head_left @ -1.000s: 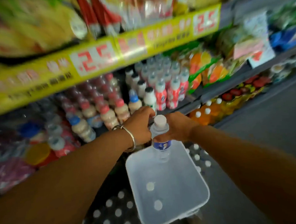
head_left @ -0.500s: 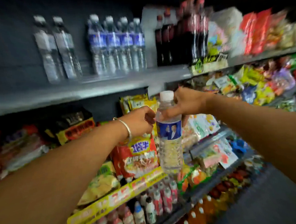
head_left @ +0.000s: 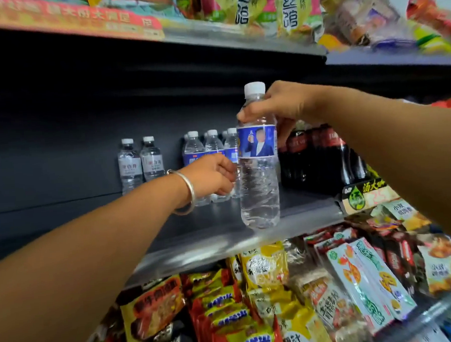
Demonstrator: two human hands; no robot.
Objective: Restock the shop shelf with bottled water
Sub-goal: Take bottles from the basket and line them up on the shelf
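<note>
The right hand (head_left: pixel 276 107) has lifted a water bottle (head_left: pixel 258 168) from the bin up over the shelf's (head_left: pixel 223 239) front edge, gripping its neck; the left hand (head_left: pixel 211 175), loosely curled, seems empty. Placement comes next.

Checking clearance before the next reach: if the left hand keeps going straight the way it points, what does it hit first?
Likely the blue-label bottles at the back of the shelf; the left hand points at their lower bodies. The held bottle hangs just to its right, and depth is unclear.
</note>
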